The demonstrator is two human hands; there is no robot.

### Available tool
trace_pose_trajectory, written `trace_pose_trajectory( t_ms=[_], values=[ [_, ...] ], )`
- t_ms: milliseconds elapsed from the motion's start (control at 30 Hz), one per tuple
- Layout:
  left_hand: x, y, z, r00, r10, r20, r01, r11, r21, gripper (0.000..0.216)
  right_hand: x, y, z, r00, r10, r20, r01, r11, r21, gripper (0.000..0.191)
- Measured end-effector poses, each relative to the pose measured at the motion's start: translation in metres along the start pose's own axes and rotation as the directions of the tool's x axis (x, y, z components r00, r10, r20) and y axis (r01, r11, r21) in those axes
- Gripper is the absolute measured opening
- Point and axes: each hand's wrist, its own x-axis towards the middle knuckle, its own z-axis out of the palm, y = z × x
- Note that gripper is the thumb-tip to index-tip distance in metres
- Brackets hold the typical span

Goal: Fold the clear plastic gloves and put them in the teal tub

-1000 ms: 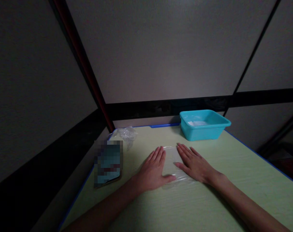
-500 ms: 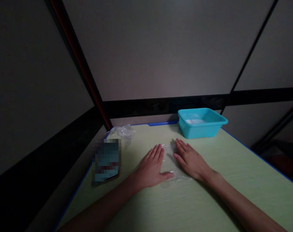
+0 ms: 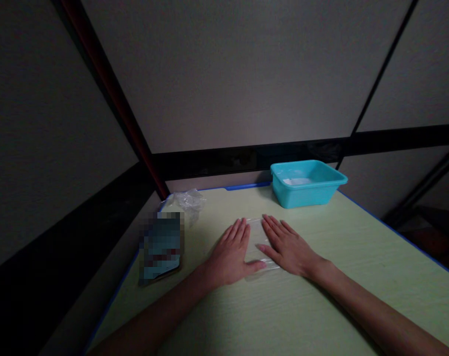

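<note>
A clear plastic bag or sheet (image 3: 254, 240) lies flat on the pale green table, partly hidden under my hands. My left hand (image 3: 232, 254) rests palm down on its left side, fingers stretched forward and thumb out to the right near its lower edge. My right hand (image 3: 286, 245) lies palm down over its right side, thumb pointing left across the plastic. Neither hand grips anything. Between the hands, a strip of the clear plastic shows, with faint shiny creases.
A turquoise basin (image 3: 308, 190) with something white inside stands at the back right. Crumpled clear plastic (image 3: 191, 200) lies at the back left. Nearer, a blurred-out flat object (image 3: 161, 249) rests along the left edge of the table (image 3: 269, 316). Wall panels rise behind.
My right hand has slid slightly left, nearer to my left hand, and now covers more of the plastic's right side. My left hand stays nearly in place. The view has shifted slightly.
</note>
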Motion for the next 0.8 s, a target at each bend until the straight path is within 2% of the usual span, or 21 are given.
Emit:
trace_pose_trajectory(
  t_ms=[567,800],
  values=[
    [-0.002,0.003,-0.004,0.999,-0.026,0.027,0.027,0.999,-0.037,0.094,-0.005,0.012,-0.003,0.998,0.052,0.025,-0.053,0.999,0.004,0.068],
    [-0.002,0.003,-0.005,0.999,-0.031,0.022,0.032,0.997,-0.065,0.091,-0.006,0.016,0.002,0.999,0.011,-0.034,-0.010,1.000,0.014,0.066]
  ],
)
